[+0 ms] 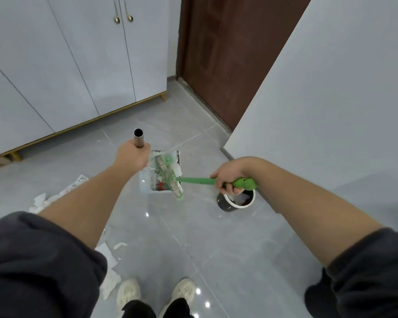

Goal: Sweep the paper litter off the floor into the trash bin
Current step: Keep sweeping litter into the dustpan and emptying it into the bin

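Far left of the fingers, torn white paper scraps [40, 201] lie scattered on the glossy grey tiled floor [216, 249], with more crumpled white sheets [108, 269] nearer the cream shoes [129, 292]. None of this litter is collected yet, so I judge the task partly done.

The left hand [131, 157] has its fingers wrapped tight round the bare metal tube handle [138, 138] of a translucent dustpan [160, 173]. The pan hangs just beyond and below those fingers. It already holds mixed paper and bits of coloured rubbish.

To the right, the right hand [230, 177] is closed round the green plastic handle [216, 182] of a small hand broom. The green-and-white brush head [174, 180] reaches left from those fingers and rests across the pan, pinning the load.

Directly below the right fingers, partly hidden by them, stands the small round black trash bin with a white rim [237, 201], some waste already inside.

The paper is very light and soft. It will likely flutter or slide off the slick tile ahead of the bristles, so short, low strokes should serve better than fast ones. The loaded pan is light too, but its contents are loose. Keeping the brush pressed on top while tipping seems wise, since the bin's mouth looks narrower than the pan. The tube is smooth metal, best held near its top end as it is now, for steady control.
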Demonstrator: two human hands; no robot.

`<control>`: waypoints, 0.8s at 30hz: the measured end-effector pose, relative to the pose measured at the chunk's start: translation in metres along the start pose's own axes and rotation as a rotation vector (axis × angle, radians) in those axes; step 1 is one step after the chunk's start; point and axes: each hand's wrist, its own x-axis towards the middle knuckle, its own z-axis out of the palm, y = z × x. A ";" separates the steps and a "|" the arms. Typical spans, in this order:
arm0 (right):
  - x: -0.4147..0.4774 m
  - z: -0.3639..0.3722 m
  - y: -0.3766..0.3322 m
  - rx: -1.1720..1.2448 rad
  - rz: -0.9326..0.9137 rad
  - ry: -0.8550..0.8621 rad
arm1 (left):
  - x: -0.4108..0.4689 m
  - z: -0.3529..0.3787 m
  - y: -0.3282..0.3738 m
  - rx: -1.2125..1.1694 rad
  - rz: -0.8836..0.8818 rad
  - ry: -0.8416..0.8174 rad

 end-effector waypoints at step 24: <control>-0.066 -0.097 0.137 0.201 0.013 0.060 | -0.006 0.131 0.122 0.176 0.311 -0.227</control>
